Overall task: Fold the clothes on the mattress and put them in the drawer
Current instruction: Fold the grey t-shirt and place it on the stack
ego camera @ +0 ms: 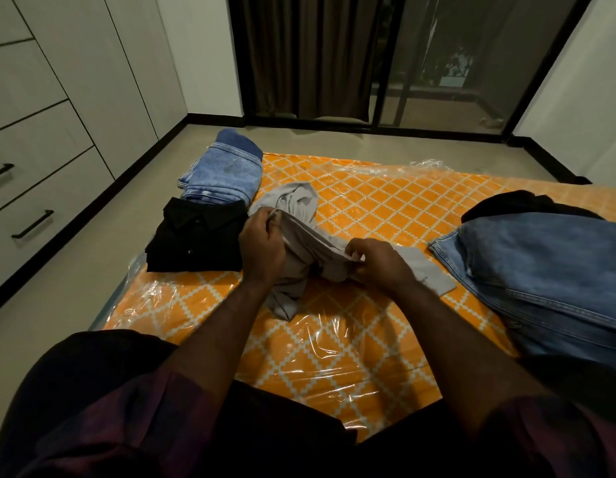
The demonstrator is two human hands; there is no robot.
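The person wears a dark long-sleeved shirt (127, 443), its cloth a deep maroon to plum with what looks like a faint check of darker lines. The left sleeve (151, 412) ends in soft bunched creases with a purplish sheen. The right sleeve (555, 439) looks redder and ends in a thicker gathered edge. Beyond each sleeve the forearm is bare down to the wrist, and the left hand (261, 244) and right hand (380, 262) are bare too. The lower body is covered by black cloth (293, 439), plain and almost without detail in the dim light; what kind of garment it is cannot be told.
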